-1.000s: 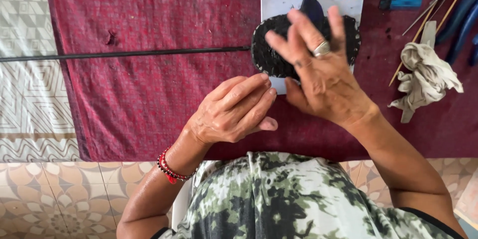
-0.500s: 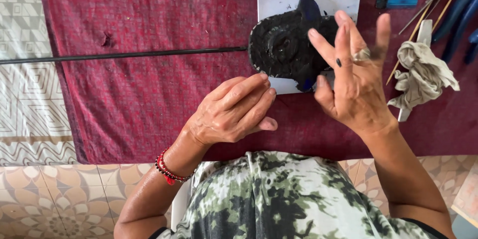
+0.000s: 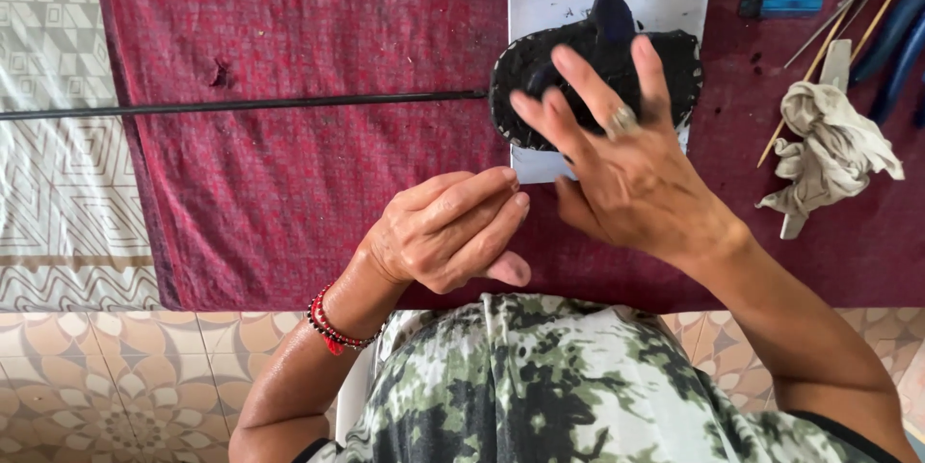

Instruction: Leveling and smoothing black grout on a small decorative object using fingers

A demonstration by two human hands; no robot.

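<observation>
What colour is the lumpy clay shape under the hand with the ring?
Black lumpy clay shape, under the right hand; head view.

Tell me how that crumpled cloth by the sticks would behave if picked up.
The cloth would probably go limp and drape: it lies bunched in soft folds. It looks light, being thin fabric. It is unlikely to roll or slip, though it might drag the sticks it lies on.

Home craft spot: tiled floor [image 3: 116,386], cloth-covered table [image 3: 289,184], hand tools [image 3: 867,10].
</observation>
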